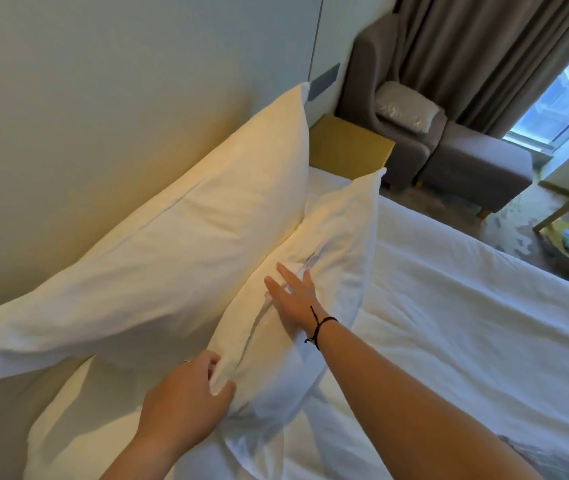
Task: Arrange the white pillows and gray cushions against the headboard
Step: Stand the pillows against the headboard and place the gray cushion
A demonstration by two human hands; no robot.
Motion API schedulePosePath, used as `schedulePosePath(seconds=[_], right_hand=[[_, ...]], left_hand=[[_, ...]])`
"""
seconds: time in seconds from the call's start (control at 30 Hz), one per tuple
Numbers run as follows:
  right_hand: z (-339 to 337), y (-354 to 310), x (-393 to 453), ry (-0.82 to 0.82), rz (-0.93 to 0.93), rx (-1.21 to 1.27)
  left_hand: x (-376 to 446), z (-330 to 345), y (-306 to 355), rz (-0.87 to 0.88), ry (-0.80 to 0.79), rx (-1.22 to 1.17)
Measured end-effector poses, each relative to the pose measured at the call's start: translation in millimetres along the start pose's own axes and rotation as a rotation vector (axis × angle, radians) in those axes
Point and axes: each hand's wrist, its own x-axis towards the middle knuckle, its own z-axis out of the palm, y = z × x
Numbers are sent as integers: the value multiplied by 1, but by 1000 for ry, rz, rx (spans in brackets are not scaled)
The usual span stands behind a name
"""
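The left hand (186, 396) pinches the near corner of the front pillow (314, 271). The right hand (293, 299) lies flat on it, fingers spread, gripping nothing. Behind it, a larger pillow (179, 244) leans on the headboard (85, 98).

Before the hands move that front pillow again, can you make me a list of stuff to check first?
1. Back pillow leaning on the headboard: ok.
2. Left hand has a grip on the front pillow at its near corner: ok, fingers pinch the fabric.
3. Right hand resting flat on the front pillow, not gripping: ok.
4. Front pillow standing up against the back pillow: not ok, it is slumped and creased.
5. Gray cushions ready nearby: cannot tell, none show on the bed.
6. Nightstand out of the pillows' way: ok.
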Motion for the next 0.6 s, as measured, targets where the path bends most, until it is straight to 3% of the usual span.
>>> schedulePosePath(seconds=[0.13,0.2,0.37,0.5,0.6], right_hand=[[-8,-1,-5,16,-44,31],[-4,2,-8,58,-53,1],[30,16,-25,85,-3,-405],[51,23,-39,76,-11,-388],[47,20,-51,34,-25,-242]], left_hand=[[-3,0,-19,33,202,-138],[2,-6,-38,-33,257,-251],[5,-15,-56,-178,250,-235],[-8,-2,-11,92,254,-24],[-14,17,26,206,119,213]])
